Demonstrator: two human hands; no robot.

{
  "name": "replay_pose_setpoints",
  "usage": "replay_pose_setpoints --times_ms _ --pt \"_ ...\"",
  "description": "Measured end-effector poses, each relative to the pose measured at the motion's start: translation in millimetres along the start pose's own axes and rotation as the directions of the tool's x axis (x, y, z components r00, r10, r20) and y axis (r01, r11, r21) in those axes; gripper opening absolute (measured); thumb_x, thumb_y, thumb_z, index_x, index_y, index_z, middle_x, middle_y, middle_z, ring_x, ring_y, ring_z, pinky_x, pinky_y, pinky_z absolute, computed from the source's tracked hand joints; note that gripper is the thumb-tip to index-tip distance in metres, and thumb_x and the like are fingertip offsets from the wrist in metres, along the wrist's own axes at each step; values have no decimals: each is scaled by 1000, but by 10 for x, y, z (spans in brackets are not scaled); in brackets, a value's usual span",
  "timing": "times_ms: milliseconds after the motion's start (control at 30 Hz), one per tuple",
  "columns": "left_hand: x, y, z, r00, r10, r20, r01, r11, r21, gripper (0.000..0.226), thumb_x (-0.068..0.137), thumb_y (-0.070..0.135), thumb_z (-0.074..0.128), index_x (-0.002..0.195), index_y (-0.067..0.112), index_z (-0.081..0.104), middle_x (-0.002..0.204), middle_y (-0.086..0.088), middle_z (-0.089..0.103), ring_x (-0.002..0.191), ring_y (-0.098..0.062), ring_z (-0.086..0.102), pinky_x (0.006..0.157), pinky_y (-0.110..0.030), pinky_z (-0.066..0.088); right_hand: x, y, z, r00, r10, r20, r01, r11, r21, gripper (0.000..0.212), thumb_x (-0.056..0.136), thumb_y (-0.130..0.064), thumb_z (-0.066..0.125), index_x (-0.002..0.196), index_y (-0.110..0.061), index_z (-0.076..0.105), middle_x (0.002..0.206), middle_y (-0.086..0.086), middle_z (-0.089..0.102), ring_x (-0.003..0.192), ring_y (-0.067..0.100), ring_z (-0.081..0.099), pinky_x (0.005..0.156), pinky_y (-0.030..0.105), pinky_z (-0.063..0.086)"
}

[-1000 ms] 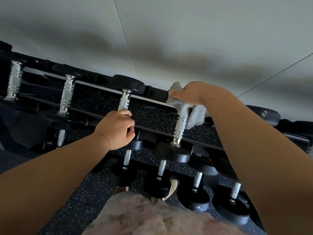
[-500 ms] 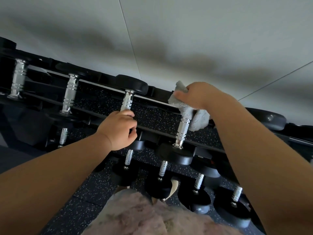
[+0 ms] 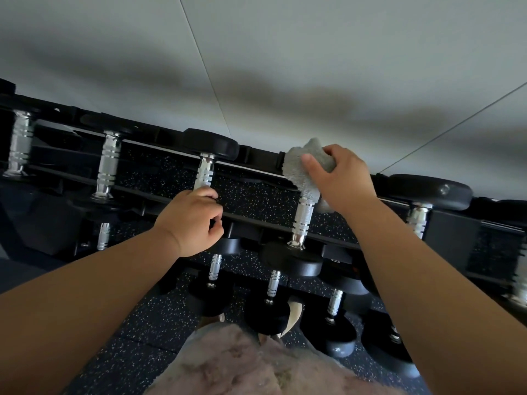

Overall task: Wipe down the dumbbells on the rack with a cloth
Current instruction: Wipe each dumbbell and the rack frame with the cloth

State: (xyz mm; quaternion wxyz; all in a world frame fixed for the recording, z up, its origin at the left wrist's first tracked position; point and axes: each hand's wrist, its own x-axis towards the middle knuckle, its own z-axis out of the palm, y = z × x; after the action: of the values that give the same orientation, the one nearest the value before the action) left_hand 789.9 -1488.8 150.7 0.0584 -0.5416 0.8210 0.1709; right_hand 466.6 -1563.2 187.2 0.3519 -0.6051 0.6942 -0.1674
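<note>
A black rack [image 3: 258, 162] is seen slanting across the view, set against a grey wall [image 3: 285, 67]. 5 chrome handles are counted on its top tier, each laid across the 2 rails. Counted from the left, dumbbell 4 [image 3: 303, 220] is the one met by the cloth [image 3: 299, 169].

The grey cloth is bunched in the right hand [image 3: 342, 178]. The thumb is pressed on its near face and the fingers are curled over its far side, so the grip is closed round the cloth. The far end of the handle is wrapped by the cloth and the far head is hidden by it. The rest of the handle and the near head are seen bare at the front rail.

The handle of dumbbell 3 [image 3: 206, 173] is gripped at its near end by the left hand [image 3: 189, 220], with the fingers curled round it. Its far head is seen uncovered on the back rail.

Neither hand is laid on dumbbell 1 [image 3: 20, 143], dumbbell 2 [image 3: 108, 166] or dumbbell 5 [image 3: 427, 191].

A lower tier of smaller dumbbells [image 3: 273, 283] is seen beneath the top one, over a speckled floor [image 3: 128, 332]. A fuzzy pale garment [image 3: 242, 363] is seen at the bottom edge, between the 2 forearms.
</note>
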Motion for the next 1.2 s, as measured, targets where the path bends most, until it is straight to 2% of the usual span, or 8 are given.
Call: replay_pose_setpoints --times_ms 200,433,567,667,800,933,1033,1200 --pt "0 23 -30 1000 -6 16 6 1000 4 15 88 35 64 73 33 66 104 11 66 126 -11 57 97 -38 48 72 49 196 978 138 -157 -87 952 293 62 101 -60 45 76 -5 54 65 2 50 55 17 47 54 34 47" --pt "-10 24 -53 1000 -18 20 18 1000 -11 15 87 34 65 73 32 67 113 6 67 121 -12 59 96 -37 47 70 34 316 811 494 -313 -264 787 558 55 110 -46 34 63 -19 41 58 -4 38 53 13 40 52 30 38" --pt "-16 53 -77 1000 -14 17 14 1000 1 15 87 32 67 72 31 68 111 5 69 124 -12 58 95 -38 47 -82 13 444 859 459 -226 -285 796 534 50 103 -63 30 110 -26 62 97 -2 67 85 15 68 72 36 60" --pt "-21 56 -78 1000 -26 13 26 1000 7 13 88 33 68 76 30 71 114 5 69 123 -13 58 98 -39 46 -147 -87 481 885 442 -145 -319 803 504 71 91 -77 33 153 -42 28 142 0 56 115 23 67 87 49 62" --pt "-23 37 -64 998 -55 10 55 998 -24 13 88 38 65 76 34 69 124 10 61 103 -17 66 92 -36 47 -189 -249 418 849 514 -123 -403 780 478 80 96 -70 38 162 -32 16 151 6 50 124 31 63 97 53 57" --pt "-21 39 -76 998 -63 2 63 997 -49 14 88 37 66 75 33 69 127 7 63 78 -14 63 80 -30 50 -245 -357 304 812 576 -98 -503 774 384 81 98 -68 44 160 -20 28 137 7 60 108 27 69 76 38 61" --pt "-37 55 -97 999 -46 3 46 998 -42 13 89 36 67 78 31 72 130 3 64 62 -6 49 77 -30 50 -367 -331 153 797 591 -125 -519 777 357 44 104 -49 53 128 -14 62 100 3 69 82 19 71 55 27 53" --pt "-56 92 -137 999 -54 5 54 998 -16 13 90 38 66 81 32 72 129 3 64 83 -17 66 84 -33 54 -825 -186 -58 844 527 -96 -446 791 418 25 103 -30 57 103 -13 74 79 1 71 65 17 63 61 32 60"
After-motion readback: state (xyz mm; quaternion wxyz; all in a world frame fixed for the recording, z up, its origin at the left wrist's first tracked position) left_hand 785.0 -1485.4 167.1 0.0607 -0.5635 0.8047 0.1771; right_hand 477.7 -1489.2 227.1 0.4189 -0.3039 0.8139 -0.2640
